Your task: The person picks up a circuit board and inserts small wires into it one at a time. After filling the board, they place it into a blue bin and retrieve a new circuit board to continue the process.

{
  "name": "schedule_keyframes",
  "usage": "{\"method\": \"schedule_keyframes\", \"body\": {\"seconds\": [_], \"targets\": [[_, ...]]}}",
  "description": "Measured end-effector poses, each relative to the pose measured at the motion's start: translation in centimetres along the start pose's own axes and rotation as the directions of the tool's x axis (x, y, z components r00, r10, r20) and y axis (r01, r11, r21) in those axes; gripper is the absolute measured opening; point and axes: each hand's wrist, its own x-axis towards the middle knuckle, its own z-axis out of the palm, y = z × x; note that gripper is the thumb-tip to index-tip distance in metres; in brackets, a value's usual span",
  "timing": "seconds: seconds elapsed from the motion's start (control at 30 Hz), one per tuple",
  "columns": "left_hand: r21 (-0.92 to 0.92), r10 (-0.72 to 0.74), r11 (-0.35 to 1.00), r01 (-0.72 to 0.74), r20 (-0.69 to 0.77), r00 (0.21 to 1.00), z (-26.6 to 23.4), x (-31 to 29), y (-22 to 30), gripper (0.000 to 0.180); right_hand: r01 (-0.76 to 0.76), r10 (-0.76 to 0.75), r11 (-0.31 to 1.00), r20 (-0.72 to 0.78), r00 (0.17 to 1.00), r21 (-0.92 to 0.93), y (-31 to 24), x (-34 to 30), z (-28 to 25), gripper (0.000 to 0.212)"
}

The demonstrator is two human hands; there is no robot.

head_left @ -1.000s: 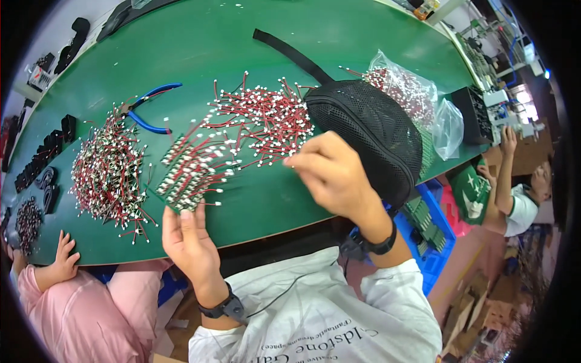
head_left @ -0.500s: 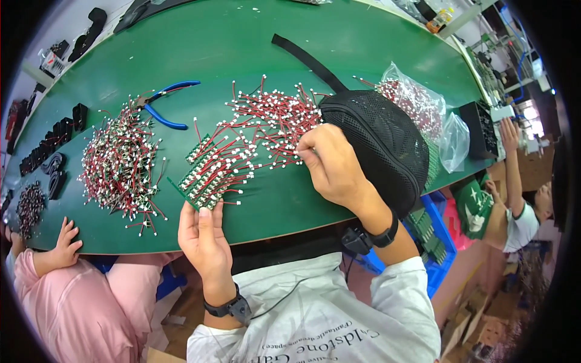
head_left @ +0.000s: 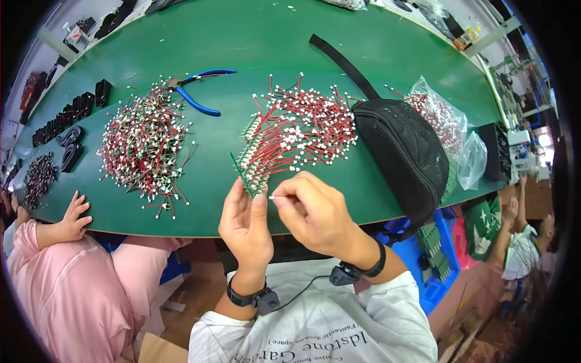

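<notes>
My left hand [head_left: 247, 230] grips the near end of a green circuit board panel [head_left: 253, 166], which is tilted up on its edge. Rows of red wires with white plugs run out from the panel's right side. Close to that gripped end, my right hand [head_left: 321, 213] has thumb and forefinger pinched on a small white connector [head_left: 272, 197]; any wire on it is too small to make out. Beyond the hands lies a loose heap of red wires with white connectors [head_left: 324, 118], partly meeting the wires on the panel.
Left of the panel are a heap of wired small boards [head_left: 142, 145] and blue-handled cutters [head_left: 201, 104]. A black mesh case [head_left: 404, 151] stands right, beside a clear bag [head_left: 440, 115] of wires. A co-worker's hand [head_left: 75, 216] rests at the left table edge. A blue crate [head_left: 446, 266] holds boards.
My right hand has come from the wire heap to the panel's near end, with a connector in its fingers. My left hand has turned the panel more upright. The whole view has shifted.
</notes>
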Motion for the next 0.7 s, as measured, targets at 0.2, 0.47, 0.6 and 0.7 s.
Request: {"method": "schedule_keyframes", "body": {"seconds": [0.2, 0.47, 0.6, 0.7], "targets": [[0.099, -0.010, 0.995, 0.010, -0.004, 1.000, -0.5, -1.1, -0.6, 0.041, -0.039, 0.040, 0.999, -0.044, 0.998, 0.022, 1.1, -0.1, 1.5, 0.007], [0.146, 0.034, 0.989, -0.039, 0.032, 0.999, -0.3, -0.9, -0.3, 0.039, -0.030, 0.029, 1.000, -0.014, 0.999, -0.002, 0.9, -0.1, 1.2, 0.008], [0.195, 0.032, 0.980, -0.037, 0.031, 0.999, -0.3, -1.1, -0.4, 0.038, -0.051, 0.051, 0.999, -0.031, 0.998, -0.008, 0.8, -0.1, 1.3, 0.008], [0.257, 0.078, 0.962, -0.093, 0.071, 0.994, 0.0, -0.9, 0.1, 0.038, -0.043, 0.042, 0.998, -0.026, 0.999, -0.044, 0.9, -0.1, 1.4, 0.008]]}}
